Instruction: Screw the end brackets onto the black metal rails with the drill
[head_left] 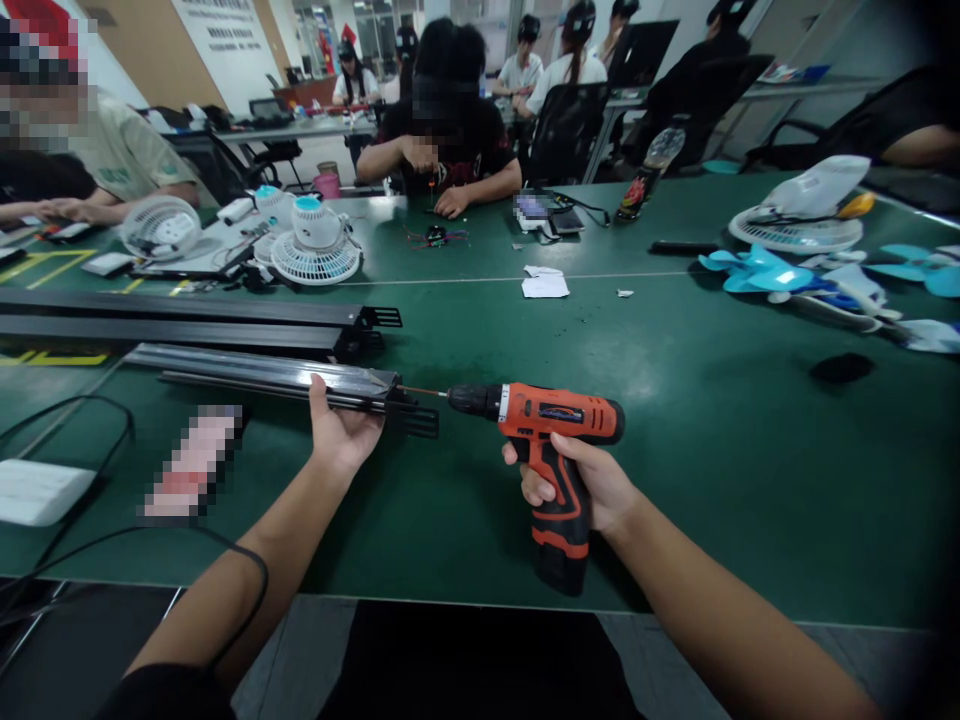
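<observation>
Orange drill (pixel 556 412) is clamped in my right hand (pixel 611 490) by its handle, held over the green table (pixel 450 540) with the chuck pointing left. Its thin bit (pixel 425 391) reaches the right end of a metal bar (pixel 247 370); from this view I can't tell whether the tip is seated. My left hand (pixel 345 435) is closed around that bar near the same end. To the left I see a phone (pixel 196 460) and a white box (pixel 45 490); just beyond the bar lie two black bars (pixel 180 325). Farther out are crumpled paper (pixel 545 284), a white fan grille (pixel 315 258) and, rightward, blue fan blades (pixel 765 270).
</observation>
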